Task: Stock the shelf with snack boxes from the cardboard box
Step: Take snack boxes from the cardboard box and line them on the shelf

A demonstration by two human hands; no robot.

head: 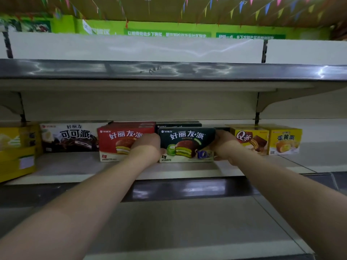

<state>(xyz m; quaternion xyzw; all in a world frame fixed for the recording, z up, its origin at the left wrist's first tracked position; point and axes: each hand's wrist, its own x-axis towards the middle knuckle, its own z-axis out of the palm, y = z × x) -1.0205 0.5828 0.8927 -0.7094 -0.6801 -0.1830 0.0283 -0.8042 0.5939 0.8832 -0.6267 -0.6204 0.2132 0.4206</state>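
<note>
Hands [185,147] grasping dark green snack box [185,145] at both ends, on shelf [75,166] between red box [120,141] and yellow box [249,139]

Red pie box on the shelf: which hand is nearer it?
Left. The left hand overlaps the red pie box; the right hand is beyond the dark green box.

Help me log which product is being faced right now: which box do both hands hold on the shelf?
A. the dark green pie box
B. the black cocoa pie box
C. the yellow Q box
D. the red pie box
A: the left hand and right hand grip the ends of the dark green pie box.
</note>
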